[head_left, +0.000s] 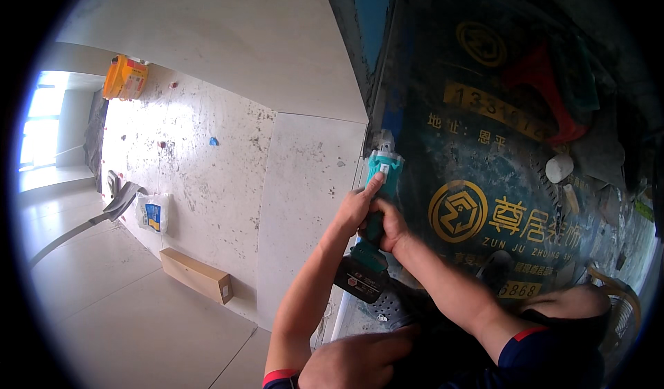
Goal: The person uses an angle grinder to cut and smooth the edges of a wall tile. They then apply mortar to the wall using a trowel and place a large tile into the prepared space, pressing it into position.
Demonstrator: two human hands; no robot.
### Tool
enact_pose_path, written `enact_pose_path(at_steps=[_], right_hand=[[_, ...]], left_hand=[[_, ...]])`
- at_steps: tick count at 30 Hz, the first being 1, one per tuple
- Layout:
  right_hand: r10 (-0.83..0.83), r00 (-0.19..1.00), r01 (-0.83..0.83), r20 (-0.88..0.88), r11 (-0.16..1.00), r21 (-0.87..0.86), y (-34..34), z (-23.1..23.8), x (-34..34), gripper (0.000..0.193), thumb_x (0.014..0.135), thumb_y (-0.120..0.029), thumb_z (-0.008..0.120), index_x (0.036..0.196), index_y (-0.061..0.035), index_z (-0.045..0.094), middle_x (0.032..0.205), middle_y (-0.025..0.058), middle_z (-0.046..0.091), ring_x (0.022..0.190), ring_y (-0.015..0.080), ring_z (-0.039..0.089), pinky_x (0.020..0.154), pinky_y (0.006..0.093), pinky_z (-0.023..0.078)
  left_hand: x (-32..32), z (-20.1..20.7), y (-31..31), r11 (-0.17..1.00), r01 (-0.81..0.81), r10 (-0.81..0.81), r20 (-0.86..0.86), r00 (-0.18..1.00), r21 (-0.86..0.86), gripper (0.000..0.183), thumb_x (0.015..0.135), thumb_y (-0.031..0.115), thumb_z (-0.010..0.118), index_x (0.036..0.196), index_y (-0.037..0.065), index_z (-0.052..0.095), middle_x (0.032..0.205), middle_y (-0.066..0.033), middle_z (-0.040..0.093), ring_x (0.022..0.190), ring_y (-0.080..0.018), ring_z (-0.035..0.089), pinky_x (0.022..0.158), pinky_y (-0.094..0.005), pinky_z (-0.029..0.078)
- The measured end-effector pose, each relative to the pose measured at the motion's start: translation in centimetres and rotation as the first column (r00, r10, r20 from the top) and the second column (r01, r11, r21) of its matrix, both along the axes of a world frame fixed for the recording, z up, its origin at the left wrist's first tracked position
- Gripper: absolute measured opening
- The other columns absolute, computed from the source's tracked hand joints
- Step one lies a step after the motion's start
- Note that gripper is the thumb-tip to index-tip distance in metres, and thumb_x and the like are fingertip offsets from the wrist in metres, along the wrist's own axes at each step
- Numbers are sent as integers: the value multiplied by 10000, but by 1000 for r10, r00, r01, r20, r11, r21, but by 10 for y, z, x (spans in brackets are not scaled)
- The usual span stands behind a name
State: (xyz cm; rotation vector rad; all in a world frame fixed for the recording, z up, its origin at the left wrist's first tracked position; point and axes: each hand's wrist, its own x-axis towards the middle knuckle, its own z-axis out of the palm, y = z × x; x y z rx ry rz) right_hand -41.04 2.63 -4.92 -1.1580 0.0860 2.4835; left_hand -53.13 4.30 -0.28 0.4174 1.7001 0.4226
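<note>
My left hand (357, 208) and my right hand (391, 224) are both closed round the body of a teal cordless angle grinder (387, 171). The left thumb stretches up along the tool toward its metal head, while the right fingers wrap lower down. A black battery pack (360, 278) sits at the grinder's near end. The head end lies at the seam between a pale tile slab (311, 168) and a dark green printed floor sheet (443, 161), close to the corner of a wall (363, 98). The disc itself I cannot make out.
A long cardboard box (197, 275), a white bag with a blue label (153, 213) and an orange bag (126, 78) stand to the left. A red object (550, 88) and a white roll-like piece (559, 169) lie right. My dark clog (393, 304) is beside the battery.
</note>
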Motion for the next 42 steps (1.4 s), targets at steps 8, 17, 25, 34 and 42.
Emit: enact_pose_path(at_steps=[8, 17, 25, 34, 42], right_hand=[[-7, 1000, 8, -5, 1000, 21, 1, 1, 1, 207, 851, -309, 626, 864, -103, 605, 702, 76, 604, 602, 212, 604, 568, 353, 512], [21, 996, -16, -83, 998, 65, -13, -1, 12, 192, 854, -274, 633, 917, -92, 635, 765, 76, 636, 668, 209, 630, 644, 341, 520], [223, 945, -192, -239, 970, 148, -61, 64, 19, 311, 773, -153, 717, 1062, -48, 670, 920, 54, 671, 846, 180, 643, 782, 317, 512], [523, 811, -375, -262, 809, 452, -51, 110, 17, 415, 766, -119, 796, 1156, -57, 666, 1019, 41, 694, 927, 144, 642, 850, 306, 505], [729, 593, -630, 343, 154, 761, 22, 169, 38, 635, 788, -291, 844, 1276, -18, 543, 1159, 151, 647, 1093, 235, 622, 953, 380, 490]], left_hand=[[-2, -6, 1, 1000, 28, -28, 3, 1000, 4, 878, 833, 826, 553, 958, -31, 697, 701, -85, 589, 490, -164, 506, 432, -335, 380], [4, 9, -12, 998, -7, 5, 28, 1000, 61, 689, 923, 696, 574, 962, 15, 676, 717, -16, 559, 555, -112, 497, 458, -281, 371], [5, 59, -102, 852, -54, 124, -100, 987, 521, 580, 918, 522, 674, 1117, -23, 651, 1172, -118, 538, 984, -224, 591, 801, -374, 511], [0, 107, -144, 790, -188, 268, -53, 962, 583, 749, 864, 642, 673, 1135, -56, 662, 1203, -144, 536, 1142, -275, 549, 977, -389, 437], [36, 90, -136, 407, -535, 445, 351, 824, 741, 820, 905, 660, 630, 1329, -37, 557, 1319, -113, 583, 1220, -217, 540, 1035, -390, 424]])
